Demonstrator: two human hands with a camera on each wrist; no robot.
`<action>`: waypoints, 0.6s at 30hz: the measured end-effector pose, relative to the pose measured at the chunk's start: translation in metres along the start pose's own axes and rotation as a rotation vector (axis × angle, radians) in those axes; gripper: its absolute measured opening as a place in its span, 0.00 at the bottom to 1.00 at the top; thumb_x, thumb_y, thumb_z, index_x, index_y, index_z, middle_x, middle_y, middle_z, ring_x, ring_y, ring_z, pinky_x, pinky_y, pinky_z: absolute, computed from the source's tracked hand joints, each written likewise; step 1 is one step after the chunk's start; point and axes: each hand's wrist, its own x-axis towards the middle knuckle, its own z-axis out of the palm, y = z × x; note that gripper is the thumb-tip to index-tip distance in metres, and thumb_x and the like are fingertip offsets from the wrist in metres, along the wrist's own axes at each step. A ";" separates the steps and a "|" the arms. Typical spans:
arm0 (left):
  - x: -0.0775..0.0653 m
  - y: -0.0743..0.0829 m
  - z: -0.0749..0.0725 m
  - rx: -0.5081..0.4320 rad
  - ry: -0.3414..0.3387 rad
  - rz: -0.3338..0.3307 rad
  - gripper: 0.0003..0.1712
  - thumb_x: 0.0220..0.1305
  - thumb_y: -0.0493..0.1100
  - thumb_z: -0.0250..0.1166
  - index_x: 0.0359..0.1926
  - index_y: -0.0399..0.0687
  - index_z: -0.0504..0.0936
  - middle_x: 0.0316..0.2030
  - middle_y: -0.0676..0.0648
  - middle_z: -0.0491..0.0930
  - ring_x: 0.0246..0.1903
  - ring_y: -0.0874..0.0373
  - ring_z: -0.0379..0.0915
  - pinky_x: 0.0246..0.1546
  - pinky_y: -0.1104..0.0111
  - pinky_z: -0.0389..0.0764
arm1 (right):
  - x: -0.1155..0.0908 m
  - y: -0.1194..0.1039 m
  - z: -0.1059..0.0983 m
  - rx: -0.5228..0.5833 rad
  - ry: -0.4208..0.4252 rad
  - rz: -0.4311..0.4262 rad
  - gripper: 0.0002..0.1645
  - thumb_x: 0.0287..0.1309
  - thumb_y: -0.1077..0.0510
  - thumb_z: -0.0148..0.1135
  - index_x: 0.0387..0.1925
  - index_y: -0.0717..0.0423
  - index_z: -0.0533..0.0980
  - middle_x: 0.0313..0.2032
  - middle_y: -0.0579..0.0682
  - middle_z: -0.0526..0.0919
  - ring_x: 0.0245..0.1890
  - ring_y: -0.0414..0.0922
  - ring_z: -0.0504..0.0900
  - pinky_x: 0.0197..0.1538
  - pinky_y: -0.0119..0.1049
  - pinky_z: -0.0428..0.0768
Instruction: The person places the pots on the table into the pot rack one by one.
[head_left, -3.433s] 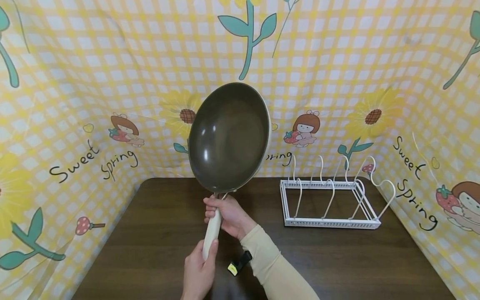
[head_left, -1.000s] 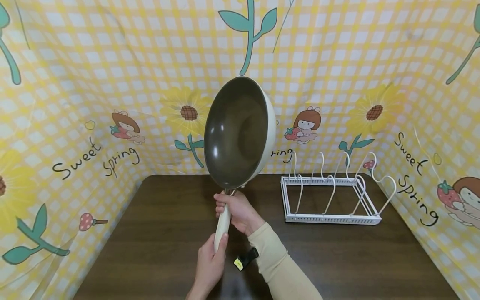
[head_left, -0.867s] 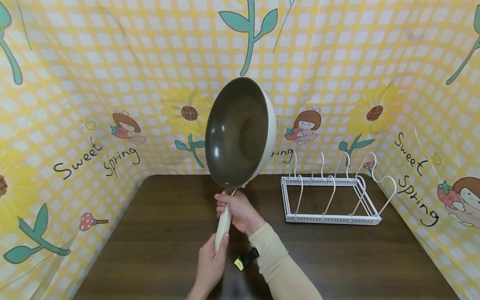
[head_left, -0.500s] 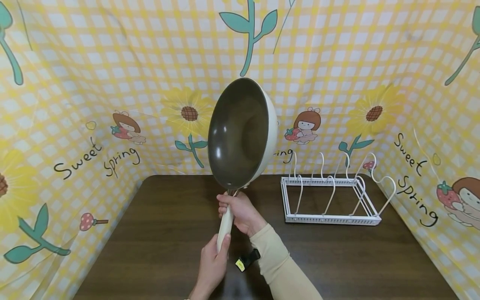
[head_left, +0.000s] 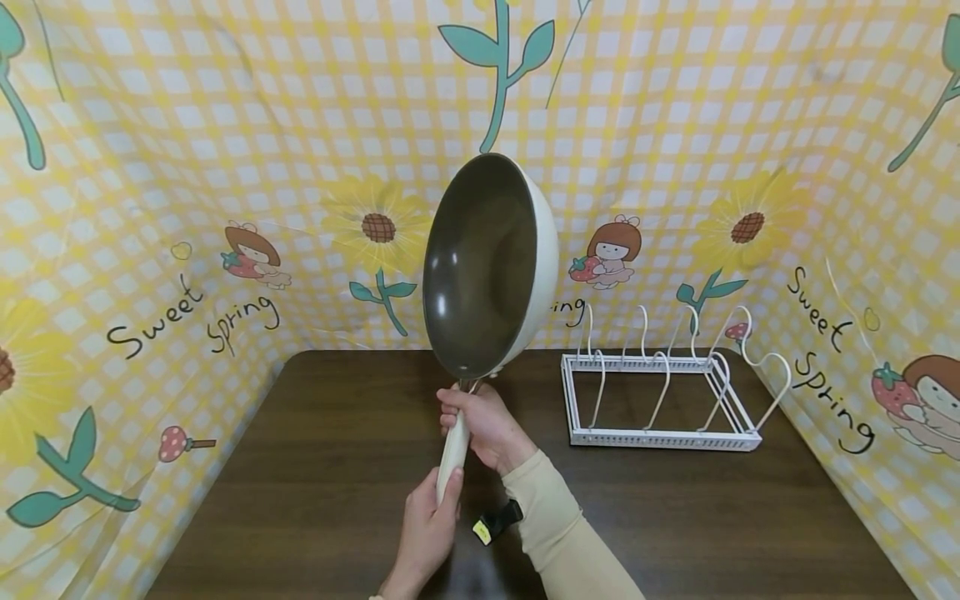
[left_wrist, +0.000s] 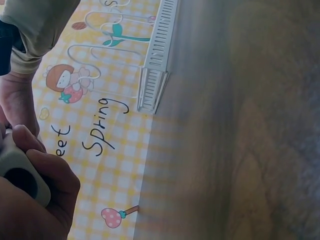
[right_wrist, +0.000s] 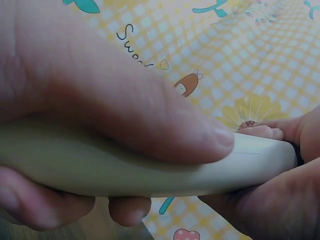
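We hold a deep, round pan point(head_left: 480, 258), dark brown inside and white outside, raised nearly upright above the dark brown tabletop point(head_left: 337, 467). Our left hand point(head_left: 429, 525) has its fingers curled round the end of the cream handle point(head_left: 452, 454); our right hand's point(head_left: 487, 425) fingers grip it just below the bowl. A white rack point(head_left: 666, 441) with slotted rails and wire loops stands apart to the right.

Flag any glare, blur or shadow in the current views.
Head: small glare spots on the dark inside of the pan; left wrist: table looks smeared and hazy; right wrist: right hand large and soft, shade on the handle beneath its thumb.
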 end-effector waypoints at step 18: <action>0.002 -0.002 0.003 -0.104 -0.081 -0.081 0.17 0.76 0.46 0.59 0.29 0.41 0.74 0.13 0.52 0.67 0.07 0.65 0.60 0.08 0.73 0.63 | -0.007 -0.004 -0.002 -0.019 0.039 -0.023 0.17 0.67 0.63 0.59 0.24 0.53 0.64 0.21 0.45 0.67 0.21 0.39 0.66 0.30 0.32 0.71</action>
